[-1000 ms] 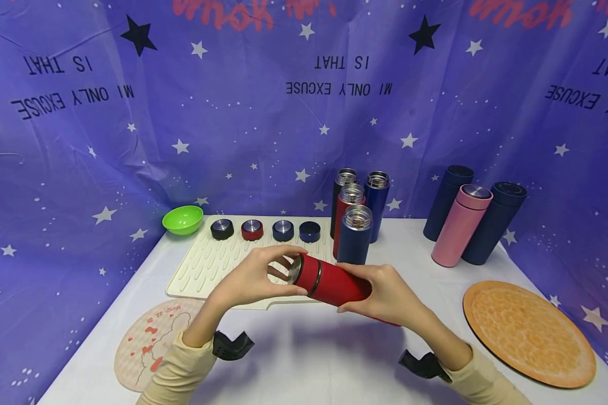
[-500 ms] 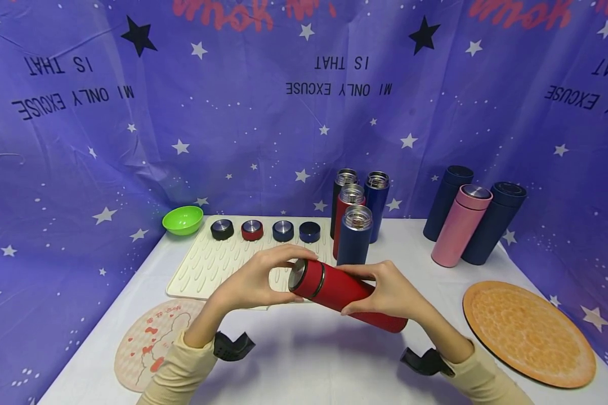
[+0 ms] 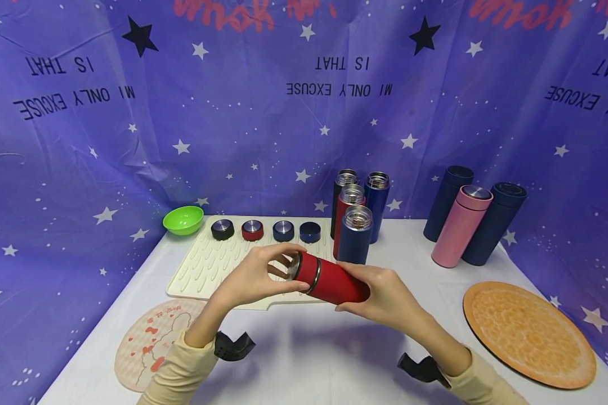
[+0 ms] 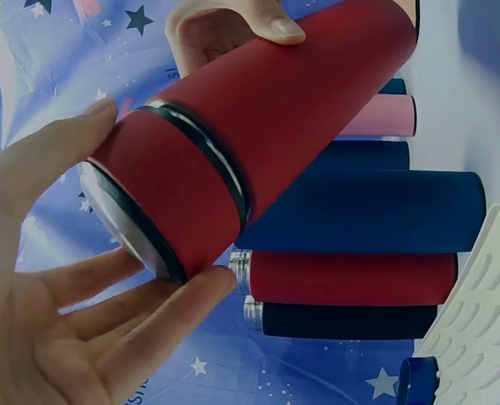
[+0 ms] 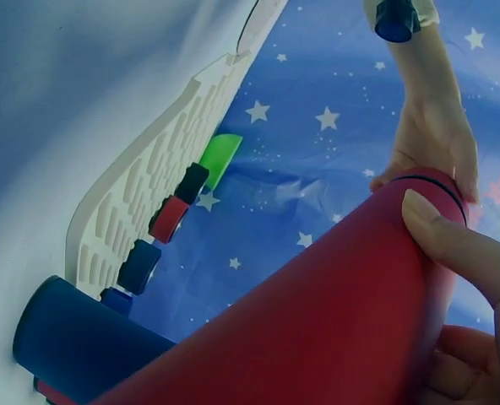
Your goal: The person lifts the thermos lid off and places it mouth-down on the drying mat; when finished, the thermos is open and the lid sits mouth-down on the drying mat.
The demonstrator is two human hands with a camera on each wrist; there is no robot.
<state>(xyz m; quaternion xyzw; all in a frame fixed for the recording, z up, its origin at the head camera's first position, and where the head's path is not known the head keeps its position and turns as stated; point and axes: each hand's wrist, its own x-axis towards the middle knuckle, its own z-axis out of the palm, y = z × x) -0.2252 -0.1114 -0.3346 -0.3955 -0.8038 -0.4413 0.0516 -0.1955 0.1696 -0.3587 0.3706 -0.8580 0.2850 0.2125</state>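
Head view: the flask (image 3: 340,282) is held tilted above the table (image 3: 304,360), its lid (image 3: 309,270) toward ten o'clock, its base toward four. The left hand (image 3: 255,275) holds the lid end; the right hand (image 3: 387,292) grips the body. Open flasks (image 3: 356,243) stand at one o'clock, the navy one nearest; a wide swing of the right hand could tip it into its close neighbours. Loose lids (image 3: 284,230) sit at ten o'clock on the mat (image 3: 195,278), and a dropped lid could scatter them.

Left wrist view: the thumb presses the lid at eleven o'clock and a fingertip touches it at five, with the palm apart from the steel top. Such a shallow fingertip hold might skid on the smooth wall if the lid is tight, or let it fall if it is loose; how tight it sits cannot be told.

Right wrist view: the right thumb lies along the body, fingers curled behind at five o'clock. Should that grip slacken, the body would probably roll with the lid, or its base could drop toward seven o'clock, where the navy flask stands
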